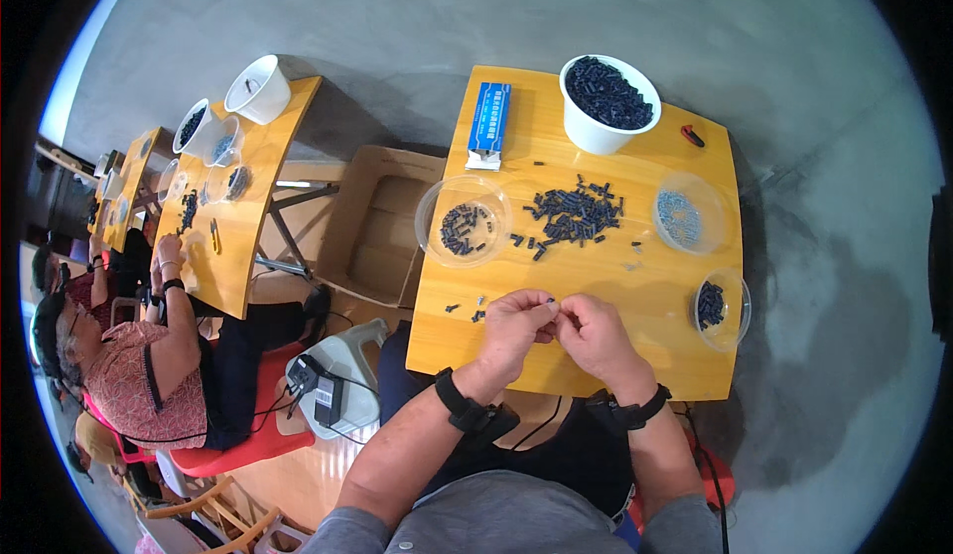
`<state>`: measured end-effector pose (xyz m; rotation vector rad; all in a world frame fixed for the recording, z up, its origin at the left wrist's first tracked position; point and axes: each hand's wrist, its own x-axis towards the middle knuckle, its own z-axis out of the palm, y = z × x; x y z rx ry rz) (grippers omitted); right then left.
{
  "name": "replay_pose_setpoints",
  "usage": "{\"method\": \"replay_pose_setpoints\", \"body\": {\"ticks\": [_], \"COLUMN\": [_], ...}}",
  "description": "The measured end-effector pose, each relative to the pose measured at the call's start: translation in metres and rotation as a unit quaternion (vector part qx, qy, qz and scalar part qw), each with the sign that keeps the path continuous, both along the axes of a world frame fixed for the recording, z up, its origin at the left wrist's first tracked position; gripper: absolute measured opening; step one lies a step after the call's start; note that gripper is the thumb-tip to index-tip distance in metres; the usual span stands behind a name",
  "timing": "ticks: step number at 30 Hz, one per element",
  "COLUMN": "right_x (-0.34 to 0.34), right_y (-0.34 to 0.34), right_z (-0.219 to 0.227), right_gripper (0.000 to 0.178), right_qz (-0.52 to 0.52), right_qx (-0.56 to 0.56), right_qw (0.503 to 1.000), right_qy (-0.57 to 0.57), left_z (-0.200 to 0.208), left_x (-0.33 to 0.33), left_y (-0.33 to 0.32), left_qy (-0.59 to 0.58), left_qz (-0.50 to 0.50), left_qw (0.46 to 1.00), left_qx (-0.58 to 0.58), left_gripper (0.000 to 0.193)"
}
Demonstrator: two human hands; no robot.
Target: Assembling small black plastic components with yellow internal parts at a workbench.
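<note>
At the near edge of the wooden table, my left hand (518,328) and my right hand (599,336) meet fingertip to fingertip, both pinched closed. A tiny dark piece (551,301) shows at the left fingertips; what the right fingers grip is hidden. Beyond them lies a loose pile of small black cylindrical pieces (576,214). To its left, a clear round tub (425,224) contains more dark pieces. A few small bits (478,314) lie just left of my left hand. On the right, one clear tub (688,214) holds small silvery parts and another (711,304) holds black pieces.
A white bucket (596,135) full of black pieces stands at the back, near a blue box (490,122) and a red-and-black tool (692,136). Left of the table sit an open cardboard box (372,231) and a grey stool (342,375). A co-worker (149,375) works at another table.
</note>
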<state>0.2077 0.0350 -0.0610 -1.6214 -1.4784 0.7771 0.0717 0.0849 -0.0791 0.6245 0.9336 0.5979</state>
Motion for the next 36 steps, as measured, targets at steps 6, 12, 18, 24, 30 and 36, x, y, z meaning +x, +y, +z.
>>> {"method": "replay_pose_setpoints", "body": {"ticks": [6,12,18,24,30,36], "right_x": [-0.007,-0.009,-0.013,-0.017,-0.019,-0.023], "right_y": [-0.003,-0.007,-0.014,-0.024,-0.03,-0.035], "right_z": [-0.003,0.001,0.009,0.032,0.045,0.057], "right_gripper": [0.006,0.008,0.005,0.001,0.004,0.005], "right_qz": [-0.01,-0.006,-0.025,-0.038,0.017,0.05], "right_qx": [0.002,0.008,0.072,0.023,0.026,0.02], "right_qw": [0.998,0.998,0.993,0.972,0.974,0.98], "right_qy": [0.056,0.067,0.086,0.23,0.222,0.193], "left_z": [-0.002,0.009,0.024,0.031,0.043,0.041], "left_x": [-0.002,-0.007,-0.016,-0.033,-0.044,-0.054], "left_y": [-0.001,-0.009,-0.016,-0.031,-0.037,-0.041], "left_qy": [0.03,0.008,-0.034,-0.028,-0.015,-0.072], "left_qz": [0.017,0.04,0.037,0.037,-0.019,-0.015], "left_qw": [0.999,0.999,0.998,0.998,0.99,0.991], "left_qx": [-0.012,-0.029,-0.041,0.051,0.141,0.115], "left_gripper": [0.006,0.007,0.008,0.015,0.014,0.015]}}
